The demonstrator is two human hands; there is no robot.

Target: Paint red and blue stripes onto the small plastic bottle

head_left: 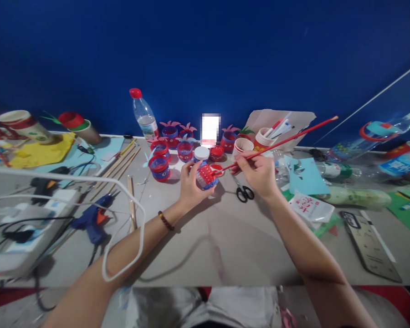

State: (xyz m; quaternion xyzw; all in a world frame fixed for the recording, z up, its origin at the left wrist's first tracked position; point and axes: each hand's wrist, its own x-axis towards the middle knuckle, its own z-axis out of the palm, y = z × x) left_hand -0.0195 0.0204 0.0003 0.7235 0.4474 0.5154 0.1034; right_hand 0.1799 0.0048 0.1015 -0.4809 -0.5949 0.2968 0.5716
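My left hand (190,187), a beaded bracelet on its wrist, is wrapped round a small cup (207,175) painted partly red and blue, tilted above the table. In my right hand (256,169) is a long red paintbrush (294,136), its tip against the cup's red side. Just behind the cup are a white-lidded jar (201,153) and an open pot of red paint (217,152). A red lid (217,169) lies between the hands. Black-handled scissors (245,193) rest below my right hand.
Several painted cups (159,168) and a bottle (145,116) stand near the blue wall. A glue gun (94,218), power strip (44,228) and looping white cable (142,228) are at left. A phone (371,246), blue paper (307,176) and plastic bottles lie at right.
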